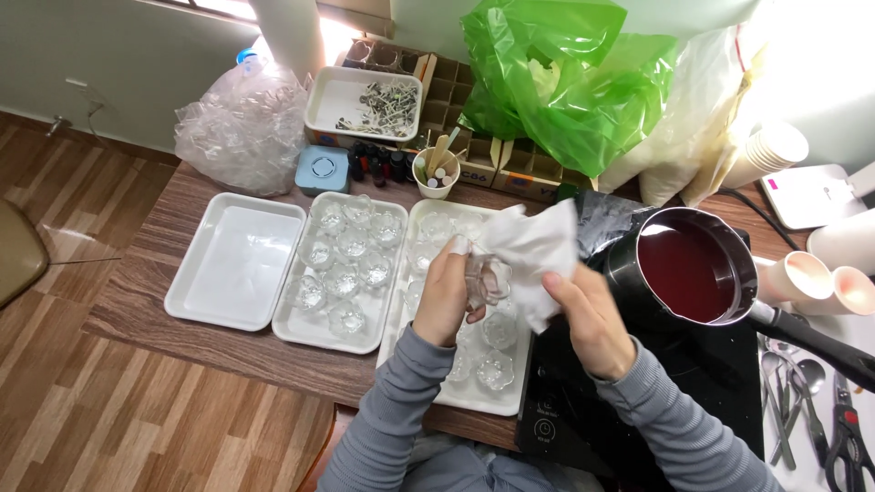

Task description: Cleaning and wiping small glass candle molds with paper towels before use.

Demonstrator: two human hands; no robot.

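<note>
**Wiping a glass cup over the trays**

Wood-grain surface [173,214] carried three white trays when we looked down. Our left hand [444,301] was closed around a small clear glass cup [488,278], held above the right-hand tray [474,394]. Our right hand [588,314] pinched a white cloth [533,251] against the cup. We judged the wiping step in hand; the next move called for a free spot among the cups. A pot of red liquid [684,269] sat near.
</note>
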